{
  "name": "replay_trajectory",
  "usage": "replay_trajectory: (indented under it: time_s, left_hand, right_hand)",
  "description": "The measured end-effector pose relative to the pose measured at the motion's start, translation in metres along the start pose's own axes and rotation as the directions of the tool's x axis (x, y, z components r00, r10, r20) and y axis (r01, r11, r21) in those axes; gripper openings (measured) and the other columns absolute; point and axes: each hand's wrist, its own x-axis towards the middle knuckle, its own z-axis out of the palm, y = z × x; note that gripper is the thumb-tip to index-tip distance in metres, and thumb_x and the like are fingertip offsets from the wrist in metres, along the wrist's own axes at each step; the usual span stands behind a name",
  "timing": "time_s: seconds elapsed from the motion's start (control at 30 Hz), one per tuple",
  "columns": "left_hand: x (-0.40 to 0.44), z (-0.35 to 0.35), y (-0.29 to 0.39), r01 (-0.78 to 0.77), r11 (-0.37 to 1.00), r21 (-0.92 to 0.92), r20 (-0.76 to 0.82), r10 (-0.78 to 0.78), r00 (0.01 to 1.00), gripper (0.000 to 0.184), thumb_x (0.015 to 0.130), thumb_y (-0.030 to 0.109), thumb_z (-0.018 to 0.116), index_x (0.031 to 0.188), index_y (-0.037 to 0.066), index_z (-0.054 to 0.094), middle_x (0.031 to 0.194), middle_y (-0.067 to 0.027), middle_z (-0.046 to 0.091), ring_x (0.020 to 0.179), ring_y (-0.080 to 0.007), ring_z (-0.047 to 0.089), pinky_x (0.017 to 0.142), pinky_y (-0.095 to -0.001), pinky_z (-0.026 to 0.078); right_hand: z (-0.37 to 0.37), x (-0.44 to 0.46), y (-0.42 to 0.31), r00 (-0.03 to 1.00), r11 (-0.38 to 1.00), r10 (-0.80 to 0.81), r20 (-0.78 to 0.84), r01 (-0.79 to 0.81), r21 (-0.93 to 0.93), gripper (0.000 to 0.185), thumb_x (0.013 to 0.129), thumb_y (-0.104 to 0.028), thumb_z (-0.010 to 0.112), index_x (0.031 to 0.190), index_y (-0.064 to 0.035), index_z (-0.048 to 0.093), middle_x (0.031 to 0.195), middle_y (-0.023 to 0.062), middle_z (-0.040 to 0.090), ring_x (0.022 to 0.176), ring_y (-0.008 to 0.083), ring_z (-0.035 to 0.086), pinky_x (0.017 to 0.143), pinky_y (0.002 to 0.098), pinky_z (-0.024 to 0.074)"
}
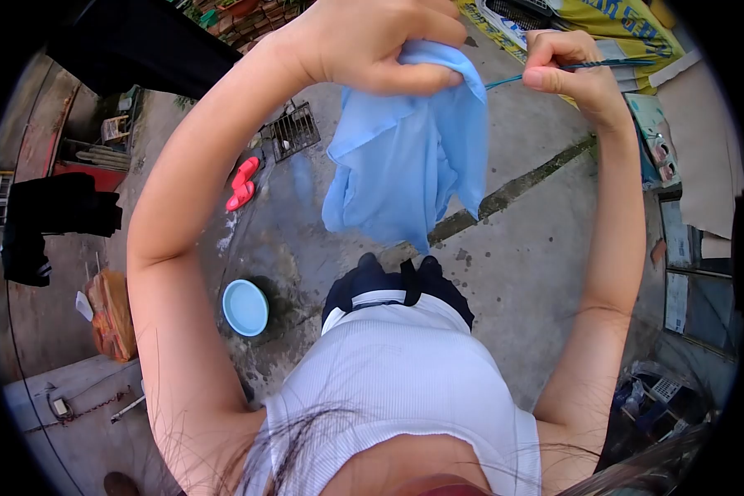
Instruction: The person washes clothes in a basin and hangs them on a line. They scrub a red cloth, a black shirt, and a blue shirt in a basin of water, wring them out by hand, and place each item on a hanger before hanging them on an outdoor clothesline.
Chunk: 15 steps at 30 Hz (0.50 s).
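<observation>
Light blue cloth hangs from my left hand at the top centre, its upper edge pinched between thumb and fingers. To the right, my right hand is closed on a thin teal cord. The cord runs from the cloth's upper corner through my right fingers and sticks out beyond them. How the cord meets the cloth is hidden by my left fingers.
Below lie a pale blue basin, red slippers and a drain grate. Dark clothes hang at the left. Yellow sacks and a dark crate are at the upper right.
</observation>
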Motion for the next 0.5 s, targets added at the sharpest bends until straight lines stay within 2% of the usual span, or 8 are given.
replay_trajectory:
  time_s: [0.1, 0.17, 0.23, 0.3, 0.33, 0.37, 0.43, 0.5]
  left_hand:
    - [0.003, 0.007, 0.005, -0.049, 0.998, 0.024, -0.029, 0.050, 0.998, 0.023, 0.075, 0.026, 0.063, 0.070, 0.005, 0.055, 0.062, -0.0091, 0.046, 0.059, -0.0306, 0.053, 0.051, -0.0404, 0.042]
    - [0.004, 0.020, 0.002, 0.028, 0.998, 0.048, -0.106, -0.023, 0.994, 0.019, 0.079, 0.023, 0.061, 0.080, 0.004, 0.059, 0.064, -0.0104, 0.049, 0.061, -0.0320, 0.055, 0.058, -0.0398, 0.044]
    - [-0.002, 0.038, -0.010, 0.011, 0.998, 0.056, -0.188, 0.000, 0.982, 0.017, 0.083, 0.018, 0.059, 0.091, 0.003, 0.061, 0.068, -0.0123, 0.055, 0.065, -0.0329, 0.058, 0.065, -0.0387, 0.046]
    - [-0.010, 0.045, 0.004, 0.439, 0.897, 0.053, -0.008, -0.439, 0.898, 0.033, 0.086, 0.028, 0.060, 0.110, 0.007, 0.063, 0.088, -0.0141, 0.065, 0.076, -0.0270, 0.064, 0.070, -0.0357, 0.050]
    - [-0.011, 0.048, 0.016, 0.567, 0.823, -0.023, 0.048, -0.566, 0.823, 0.029, 0.088, 0.032, 0.057, 0.106, 0.010, 0.064, 0.082, -0.0175, 0.063, 0.076, -0.0357, 0.061, 0.070, -0.0428, 0.046]
    - [-0.009, 0.050, 0.024, 0.562, 0.827, -0.030, 0.054, -0.560, 0.827, 0.029, 0.088, 0.032, 0.057, 0.106, 0.010, 0.064, 0.082, -0.0175, 0.063, 0.076, -0.0357, 0.061, 0.070, -0.0428, 0.046]
    - [-0.006, 0.057, 0.030, 0.731, 0.680, -0.053, 0.201, -0.710, 0.675, 0.025, 0.091, 0.024, 0.056, 0.106, 0.004, 0.062, 0.080, -0.0174, 0.063, 0.072, -0.0308, 0.061, 0.069, -0.0352, 0.049]
    - [-0.008, 0.067, 0.026, 0.730, 0.682, -0.042, 0.139, -0.719, 0.681, 0.023, 0.090, 0.022, 0.057, 0.106, 0.006, 0.062, 0.077, -0.0172, 0.062, 0.071, -0.0318, 0.061, 0.068, -0.0353, 0.049]
  right_hand:
    - [0.014, 0.009, 0.002, 0.998, 1.000, -0.008, 0.066, 0.007, 0.011, 0.026, 0.078, -0.025, 0.072, 0.069, -0.0049, 0.057, 0.067, -0.0036, 0.048, 0.063, 0.0060, 0.041, 0.056, 0.0215, 0.0293]
    - [0.042, 0.013, 0.013, 0.988, 0.981, 0.071, -0.141, -0.044, 0.187, 0.023, 0.079, -0.023, 0.072, 0.075, -0.0042, 0.059, 0.072, -0.0032, 0.055, 0.068, 0.0049, 0.047, 0.061, 0.0198, 0.0355]
    - [0.051, 0.010, 0.025, 0.985, 0.972, 0.106, -0.134, -0.075, 0.222, 0.021, 0.080, -0.021, 0.072, 0.079, -0.0035, 0.061, 0.077, -0.0030, 0.058, 0.073, 0.0045, 0.051, 0.067, 0.0197, 0.0399]
    - [0.058, 0.006, 0.029, 0.959, 0.978, 0.113, -0.259, -0.062, 0.199, 0.019, 0.081, -0.020, 0.070, 0.081, -0.0032, 0.062, 0.077, -0.0026, 0.059, 0.073, 0.0045, 0.052, 0.066, 0.0197, 0.0401]
    - [0.060, 0.003, 0.031, 0.953, 0.975, 0.139, -0.269, -0.084, 0.207, 0.018, 0.082, -0.019, 0.070, 0.083, -0.0029, 0.063, 0.077, -0.0025, 0.059, 0.073, 0.0046, 0.052, 0.066, 0.0199, 0.0404]
    - [0.063, 0.001, 0.031, 0.950, 0.974, 0.148, -0.276, -0.091, 0.208, 0.018, 0.082, -0.019, 0.070, 0.083, -0.0029, 0.063, 0.077, -0.0025, 0.059, 0.073, 0.0046, 0.052, 0.066, 0.0199, 0.0404]
    - [0.068, -0.004, 0.034, 0.933, 0.973, 0.196, -0.301, -0.147, 0.179, 0.018, 0.081, -0.019, 0.072, 0.083, -0.0033, 0.064, 0.076, -0.0029, 0.060, 0.072, 0.0048, 0.052, 0.067, 0.0202, 0.0409]
    - [0.069, -0.010, 0.028, 0.915, 0.967, 0.252, -0.316, -0.223, 0.125, 0.027, 0.077, -0.021, 0.075, 0.093, -0.0036, 0.062, 0.085, 0.0005, 0.060, 0.078, 0.0076, 0.053, 0.072, 0.0225, 0.0414]
